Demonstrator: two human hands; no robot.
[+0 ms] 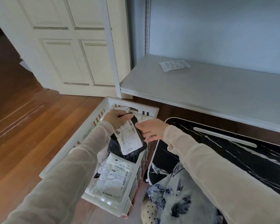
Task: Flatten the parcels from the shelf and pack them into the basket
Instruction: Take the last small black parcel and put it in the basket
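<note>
black parcel (130,139) over white basket (132,104), in grasp of left fingers (122,114) and seemingly right fingers (150,138)

The basket (81,139) is white with slatted sides. The black parcel (128,141) carries a white label printed with dark barcodes. The pale parcel (111,178) is whitish-grey with black print and a green mark. The shelf (200,91) is pale grey-blue, and the slip (174,65) on it is white with dark print. The floor (31,118) is reddish-brown wood. The tray (233,151) is black, veined white.
</note>
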